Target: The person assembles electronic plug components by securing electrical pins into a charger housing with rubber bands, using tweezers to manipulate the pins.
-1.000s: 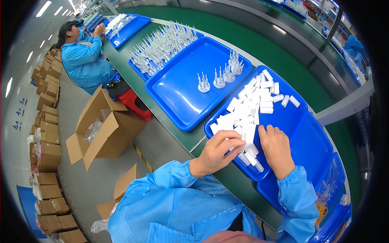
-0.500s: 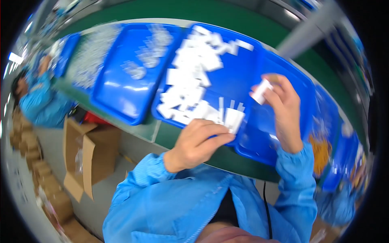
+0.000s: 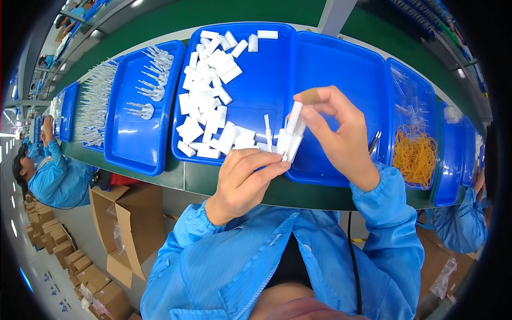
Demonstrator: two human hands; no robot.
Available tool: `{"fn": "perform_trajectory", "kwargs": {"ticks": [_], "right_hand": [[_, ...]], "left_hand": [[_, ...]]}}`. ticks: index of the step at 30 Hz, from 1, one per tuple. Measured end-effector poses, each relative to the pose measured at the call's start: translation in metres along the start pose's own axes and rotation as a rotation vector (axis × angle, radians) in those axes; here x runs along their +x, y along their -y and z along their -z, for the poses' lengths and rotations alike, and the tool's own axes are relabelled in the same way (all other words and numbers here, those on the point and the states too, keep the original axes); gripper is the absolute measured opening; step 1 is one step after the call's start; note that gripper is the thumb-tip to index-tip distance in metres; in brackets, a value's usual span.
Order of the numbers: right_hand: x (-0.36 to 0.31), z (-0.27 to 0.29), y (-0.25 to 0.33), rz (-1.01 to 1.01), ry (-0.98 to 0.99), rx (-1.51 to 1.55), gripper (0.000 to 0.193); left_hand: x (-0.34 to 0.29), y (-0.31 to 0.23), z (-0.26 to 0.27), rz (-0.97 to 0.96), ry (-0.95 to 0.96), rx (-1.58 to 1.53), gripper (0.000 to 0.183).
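My left hand (image 3: 242, 178) is closed on a pronged plastic piece (image 3: 268, 128) at the near edge of the white-block tray. Several white blocks (image 3: 288, 146) stand on it, while thin prongs rise bare at its left; my fingers hide its base. My right hand (image 3: 341, 136), with a tan bandage on one finger, pinches a single upright white block (image 3: 294, 116) between finger and thumb. That block's lower end meets the cluster; whether it sits on a prong I cannot tell. Loose white blocks (image 3: 213, 90) fill the left part of the blue tray (image 3: 261, 80).
Left stands a blue tray (image 3: 128, 130) with clear pronged pieces (image 3: 154, 90), and beyond it many more prongs (image 3: 96, 106). Right are another blue tray (image 3: 341, 64), dark-tipped tools (image 3: 375, 141) and yellow rubber bands (image 3: 413, 157). An opened carton (image 3: 144, 224) sits lower left. Co-workers sit at both sides.
My right hand has moved left and brought its white block against the cluster in my left hand. The left hand keeps its hold. The view has swung round slightly.
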State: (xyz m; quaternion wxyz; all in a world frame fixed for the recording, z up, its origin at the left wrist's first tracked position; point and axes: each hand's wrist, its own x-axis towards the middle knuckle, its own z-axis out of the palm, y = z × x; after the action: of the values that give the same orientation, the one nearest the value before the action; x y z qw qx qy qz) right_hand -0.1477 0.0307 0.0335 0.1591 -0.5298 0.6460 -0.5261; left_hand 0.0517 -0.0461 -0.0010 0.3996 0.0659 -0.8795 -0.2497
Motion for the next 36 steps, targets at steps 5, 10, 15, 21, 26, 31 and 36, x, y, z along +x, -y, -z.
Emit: {"fn": "perform_trajectory", "kwargs": {"ticks": [5,10,15,21,26,31,36], "right_hand": [[-0.001,-0.002,0.011,-0.208,0.087,0.301,0.016],[-0.002,-0.015,0.009,-0.314,0.0,0.58,0.019],[-0.002,-0.019,0.014,-0.295,-0.06,0.557,0.022],[0.0,-0.018,0.014,-0.34,-0.004,0.555,0.023],[-0.002,-0.017,0.01,-0.353,-0.042,0.553,0.023],[-0.003,-0.018,0.006,-0.302,0.031,0.598,0.021],[-0.022,-0.009,-0.002,-0.294,0.061,0.375,0.014]], "left_hand": [[-0.003,0.001,-0.001,-0.006,0.001,0.014,0.038],[-0.002,0.004,-0.004,0.02,-0.044,-0.011,0.039],[0.0,0.0,-0.003,0.04,-0.077,-0.038,0.04],[0.0,0.001,-0.004,0.05,-0.068,-0.049,0.038],[0.002,0.003,-0.008,0.063,-0.088,-0.112,0.038],[-0.002,0.002,0.0,0.059,-0.08,-0.101,0.037],[0.0,0.001,-0.006,0.016,-0.063,-0.155,0.032]]}}
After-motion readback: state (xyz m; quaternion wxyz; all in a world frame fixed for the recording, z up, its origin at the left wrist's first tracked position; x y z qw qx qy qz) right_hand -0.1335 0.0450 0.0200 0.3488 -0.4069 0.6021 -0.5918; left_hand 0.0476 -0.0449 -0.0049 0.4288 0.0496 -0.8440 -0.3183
